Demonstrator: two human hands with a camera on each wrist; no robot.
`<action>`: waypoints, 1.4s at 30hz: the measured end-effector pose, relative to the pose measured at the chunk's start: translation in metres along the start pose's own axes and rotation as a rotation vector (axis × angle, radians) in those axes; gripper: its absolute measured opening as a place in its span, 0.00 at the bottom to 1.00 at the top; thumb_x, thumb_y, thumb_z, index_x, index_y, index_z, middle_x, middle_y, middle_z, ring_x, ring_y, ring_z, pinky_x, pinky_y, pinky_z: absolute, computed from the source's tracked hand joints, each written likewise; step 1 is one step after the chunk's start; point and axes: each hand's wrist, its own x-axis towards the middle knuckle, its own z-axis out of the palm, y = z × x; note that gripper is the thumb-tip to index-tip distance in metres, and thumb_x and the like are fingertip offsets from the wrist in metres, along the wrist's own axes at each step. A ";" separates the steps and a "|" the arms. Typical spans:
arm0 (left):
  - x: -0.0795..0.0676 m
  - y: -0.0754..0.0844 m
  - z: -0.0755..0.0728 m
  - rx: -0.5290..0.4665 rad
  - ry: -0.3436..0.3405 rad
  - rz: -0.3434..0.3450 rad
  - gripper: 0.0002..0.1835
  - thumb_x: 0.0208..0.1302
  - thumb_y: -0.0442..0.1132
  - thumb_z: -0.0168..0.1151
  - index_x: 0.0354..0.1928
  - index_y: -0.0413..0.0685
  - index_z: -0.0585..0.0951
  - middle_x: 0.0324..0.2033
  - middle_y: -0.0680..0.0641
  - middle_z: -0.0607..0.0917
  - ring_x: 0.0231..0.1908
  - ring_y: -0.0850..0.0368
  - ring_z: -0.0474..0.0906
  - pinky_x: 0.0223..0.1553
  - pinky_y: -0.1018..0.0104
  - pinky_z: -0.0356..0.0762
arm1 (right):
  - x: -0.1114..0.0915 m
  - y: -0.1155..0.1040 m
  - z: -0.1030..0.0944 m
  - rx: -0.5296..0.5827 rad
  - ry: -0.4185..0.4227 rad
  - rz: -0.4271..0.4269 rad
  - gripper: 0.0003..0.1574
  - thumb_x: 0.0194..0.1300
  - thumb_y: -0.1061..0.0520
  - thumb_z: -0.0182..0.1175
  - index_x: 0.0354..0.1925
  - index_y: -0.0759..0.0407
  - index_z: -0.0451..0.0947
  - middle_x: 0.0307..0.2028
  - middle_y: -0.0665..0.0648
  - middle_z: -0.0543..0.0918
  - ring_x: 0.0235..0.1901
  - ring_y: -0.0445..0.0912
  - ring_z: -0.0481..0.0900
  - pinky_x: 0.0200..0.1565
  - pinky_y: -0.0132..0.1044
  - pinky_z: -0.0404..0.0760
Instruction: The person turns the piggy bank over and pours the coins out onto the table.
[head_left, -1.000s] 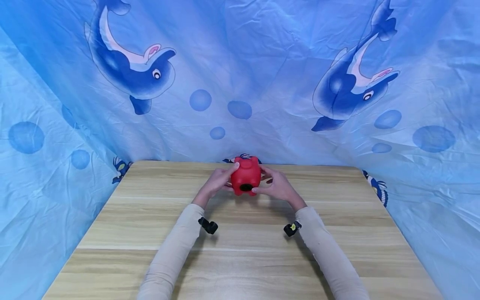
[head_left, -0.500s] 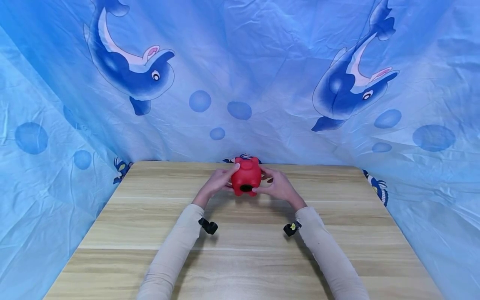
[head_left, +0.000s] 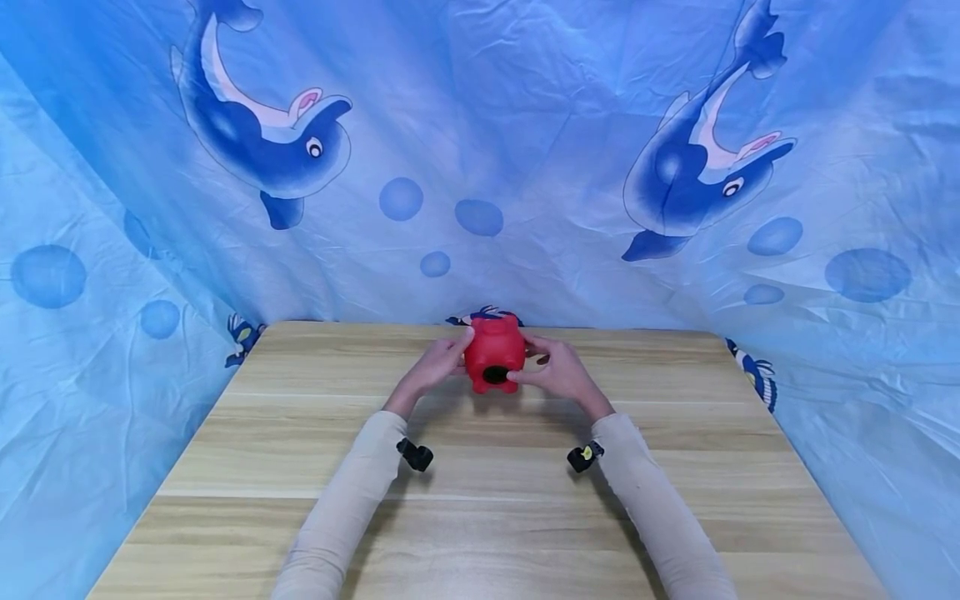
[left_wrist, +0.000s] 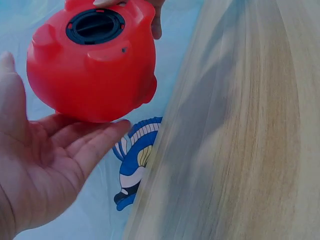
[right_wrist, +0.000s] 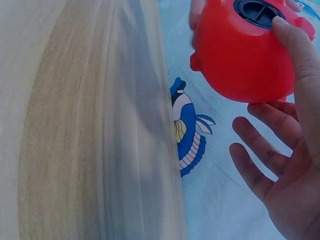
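A red piggy bank (head_left: 495, 346) is held up near the far edge of the table, its underside with stubby feet turned toward me. On that underside sits a round black plug (left_wrist: 95, 27) with a bar across it. My right hand (head_left: 558, 372) pinches the bank, thumb at the plug's rim and index finger on the far side; its other fingers stand off. My left hand (head_left: 435, 364) is at the bank's left side, with nearly straight fingers (left_wrist: 95, 142) touching it and the thumb spread away from it.
The wooden table (head_left: 480, 533) stretches under both forearms. Behind it hangs a blue dolphin-print curtain (head_left: 555, 167), close to the table's far edge. A black wrist camera (head_left: 415, 455) sits on the left wrist, another camera (head_left: 584, 457) on the right.
The piggy bank has shifted slightly to the right and tipped a little. My left hand has loosened, its fingers showing less beneath the bank. The right hand moved slightly with the bank.
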 end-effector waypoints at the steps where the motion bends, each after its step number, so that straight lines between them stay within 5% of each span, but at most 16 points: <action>1: 0.000 -0.001 0.000 0.011 -0.003 0.019 0.43 0.72 0.73 0.44 0.61 0.39 0.81 0.56 0.40 0.84 0.52 0.47 0.86 0.60 0.48 0.80 | 0.000 0.000 0.000 0.001 -0.001 0.002 0.53 0.53 0.37 0.77 0.72 0.54 0.72 0.51 0.54 0.87 0.52 0.58 0.84 0.48 0.49 0.87; 8: -0.004 0.000 -0.001 0.055 -0.067 0.148 0.38 0.74 0.61 0.54 0.76 0.45 0.67 0.64 0.42 0.79 0.61 0.46 0.78 0.62 0.48 0.79 | -0.002 0.002 0.001 0.019 -0.001 0.005 0.49 0.56 0.38 0.77 0.71 0.52 0.73 0.52 0.53 0.87 0.52 0.55 0.84 0.47 0.46 0.87; 18: -0.003 -0.008 -0.001 0.032 -0.155 0.227 0.45 0.59 0.49 0.76 0.75 0.47 0.67 0.65 0.47 0.78 0.65 0.48 0.74 0.63 0.53 0.78 | -0.005 0.000 -0.001 0.033 0.014 0.006 0.44 0.57 0.37 0.75 0.67 0.53 0.78 0.53 0.52 0.87 0.51 0.48 0.84 0.47 0.45 0.87; 26: -0.004 -0.010 -0.001 0.015 -0.172 0.243 0.42 0.58 0.46 0.78 0.73 0.51 0.70 0.63 0.50 0.79 0.64 0.50 0.75 0.62 0.54 0.79 | -0.006 0.000 -0.002 0.032 0.003 0.018 0.46 0.57 0.35 0.75 0.68 0.52 0.77 0.53 0.52 0.87 0.50 0.48 0.84 0.47 0.43 0.87; 42: 0.000 -0.015 -0.003 -0.031 -0.104 0.192 0.39 0.60 0.42 0.76 0.71 0.40 0.71 0.62 0.41 0.82 0.60 0.46 0.81 0.60 0.57 0.80 | -0.007 -0.003 -0.003 0.075 -0.009 0.003 0.44 0.58 0.38 0.75 0.66 0.56 0.78 0.51 0.53 0.88 0.48 0.47 0.86 0.47 0.41 0.87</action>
